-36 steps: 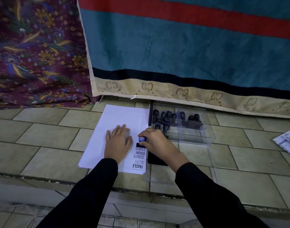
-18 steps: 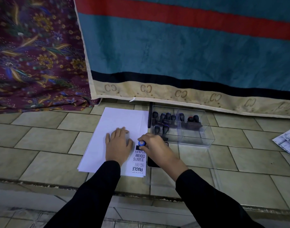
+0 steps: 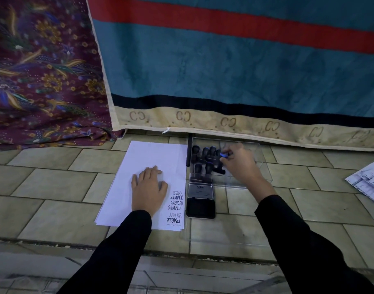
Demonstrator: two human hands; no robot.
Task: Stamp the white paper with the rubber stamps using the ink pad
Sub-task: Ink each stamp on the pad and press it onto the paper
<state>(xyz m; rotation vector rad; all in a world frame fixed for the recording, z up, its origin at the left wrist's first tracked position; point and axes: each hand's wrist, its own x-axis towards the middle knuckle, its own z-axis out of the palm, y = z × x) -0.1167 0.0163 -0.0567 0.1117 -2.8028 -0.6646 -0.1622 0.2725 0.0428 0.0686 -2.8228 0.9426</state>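
A white paper [image 3: 148, 153] lies on the tiled floor with several black imprints [image 3: 176, 205] down its right edge. My left hand [image 3: 149, 187] rests flat on the paper, fingers spread. To the right stands a clear plastic box [image 3: 260, 166] holding several black rubber stamps [image 3: 203, 154]. My right hand [image 3: 240, 163] reaches into the box and grips a blue-topped stamp [image 3: 223, 155] among the others. An open black ink pad [image 3: 200, 200] lies between the paper and the box's near side.
A teal, red and beige striped cloth [image 3: 235, 71] hangs right behind the box. A maroon floral fabric [image 3: 43, 71] lies at the left. Printed sheets [image 3: 368, 181] sit at the far right. A step edge [image 3: 182, 253] runs below the tiles.
My right hand has lifted the blue-topped stamp off the paper's right edge and carried it up and right into the clear box. A fresh imprint and the ink pad now show. The left hand stayed.
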